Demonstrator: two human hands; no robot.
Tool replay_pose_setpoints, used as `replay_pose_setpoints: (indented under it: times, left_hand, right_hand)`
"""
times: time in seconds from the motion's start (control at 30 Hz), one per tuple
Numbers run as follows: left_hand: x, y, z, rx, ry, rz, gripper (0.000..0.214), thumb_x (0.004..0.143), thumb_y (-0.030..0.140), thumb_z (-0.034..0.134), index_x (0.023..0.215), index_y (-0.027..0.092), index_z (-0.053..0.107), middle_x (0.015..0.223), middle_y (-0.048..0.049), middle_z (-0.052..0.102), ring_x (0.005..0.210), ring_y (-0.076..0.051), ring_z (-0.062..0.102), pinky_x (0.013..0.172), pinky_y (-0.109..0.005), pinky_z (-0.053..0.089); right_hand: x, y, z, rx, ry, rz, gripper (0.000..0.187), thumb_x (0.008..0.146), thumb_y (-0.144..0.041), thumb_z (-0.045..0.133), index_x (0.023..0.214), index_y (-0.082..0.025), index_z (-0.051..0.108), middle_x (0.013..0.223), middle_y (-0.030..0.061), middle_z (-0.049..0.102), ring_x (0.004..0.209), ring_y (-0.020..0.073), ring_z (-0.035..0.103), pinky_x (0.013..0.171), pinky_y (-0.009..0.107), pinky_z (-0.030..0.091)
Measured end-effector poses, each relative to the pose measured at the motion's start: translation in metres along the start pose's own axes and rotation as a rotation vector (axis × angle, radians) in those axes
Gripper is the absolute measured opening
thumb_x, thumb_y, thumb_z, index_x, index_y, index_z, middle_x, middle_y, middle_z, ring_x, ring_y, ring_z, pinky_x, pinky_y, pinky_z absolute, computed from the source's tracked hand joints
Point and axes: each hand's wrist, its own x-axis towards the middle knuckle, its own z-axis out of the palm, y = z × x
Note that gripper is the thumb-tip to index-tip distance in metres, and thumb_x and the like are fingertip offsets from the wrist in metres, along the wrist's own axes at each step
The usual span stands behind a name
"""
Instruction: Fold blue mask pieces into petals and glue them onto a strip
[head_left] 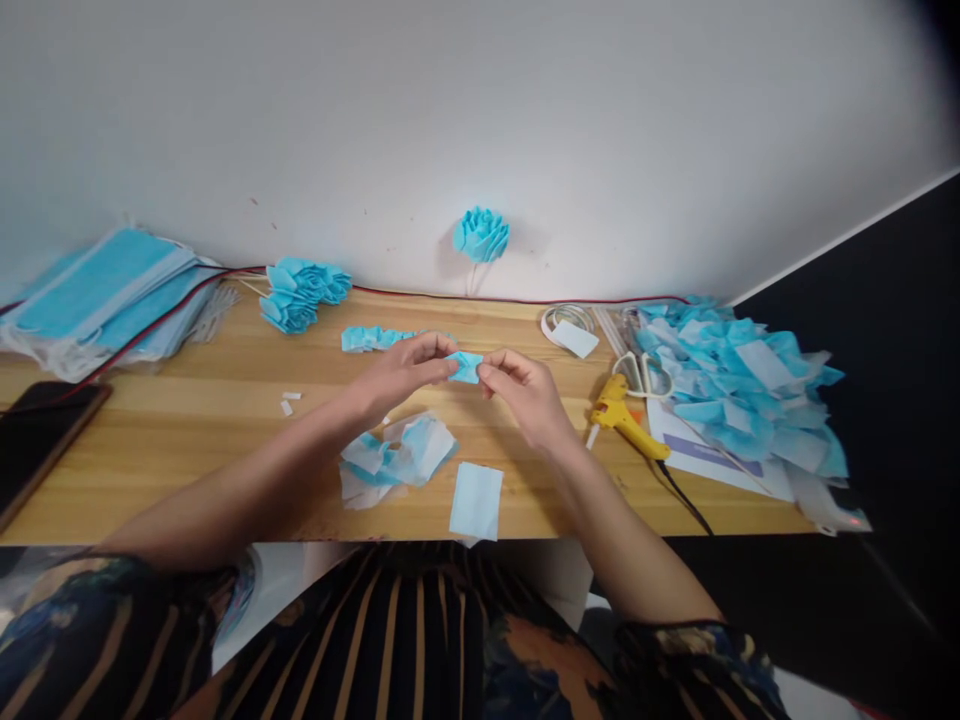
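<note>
Both hands meet above the middle of a wooden table (225, 420). My left hand (401, 373) and my right hand (521, 390) each pinch one end of a small folded blue piece (466, 366) of mask fabric, held just above the tabletop. Beyond the hands lies a pleated blue strip (371, 338). Below them sit a heap of blue and white scraps (397, 455) and a flat pale blue rectangle (477, 500) near the table's front edge.
A stack of blue face masks (105, 295) lies at the far left, a dark phone (37, 440) in front of it. Blue fabric flowers (300, 290) rest by the wall, one flower (481, 235) higher up. A yellow glue gun (626, 418), scissors (643, 372), tape (566, 322) and cut blue pieces (739, 385) fill the right.
</note>
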Motion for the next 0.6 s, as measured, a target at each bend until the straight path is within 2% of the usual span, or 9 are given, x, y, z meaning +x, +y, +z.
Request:
replay_pose_setpoints:
  times: [0.17, 0.47, 0.6]
  left_hand:
    - [-0.001, 0.000, 0.003, -0.009, 0.021, -0.019, 0.027, 0.075, 0.042, 0.067, 0.086, 0.018, 0.061, 0.083, 0.0002, 0.058, 0.080, -0.016, 0.050, 0.075, -0.029, 0.040]
    - [-0.001, -0.012, 0.005, -0.046, 0.055, -0.046, 0.030, 0.073, 0.045, 0.069, 0.084, 0.018, 0.062, 0.079, 0.0007, 0.057, 0.075, -0.015, 0.050, 0.074, -0.030, 0.040]
    - [-0.002, -0.013, 0.002, -0.071, 0.066, -0.030, 0.031, 0.074, 0.044, 0.070, 0.088, 0.018, 0.063, 0.085, -0.0001, 0.059, 0.077, -0.015, 0.052, 0.075, -0.030, 0.042]
  right_hand:
    - [-0.001, -0.001, 0.003, 0.011, 0.009, -0.005, 0.018, 0.078, -0.037, 0.066, 0.070, -0.021, 0.062, 0.063, -0.0041, 0.057, 0.061, 0.0115, 0.051, 0.063, 0.027, 0.042]
    - [-0.003, 0.006, 0.009, 0.021, 0.039, 0.050, 0.018, 0.078, -0.037, 0.066, 0.072, -0.020, 0.063, 0.060, -0.0046, 0.056, 0.060, 0.0115, 0.050, 0.063, 0.027, 0.039]
    - [-0.001, 0.007, 0.010, 0.026, 0.026, 0.046, 0.018, 0.078, -0.037, 0.065, 0.072, -0.020, 0.062, 0.061, -0.0045, 0.056, 0.060, 0.0115, 0.049, 0.063, 0.027, 0.039]
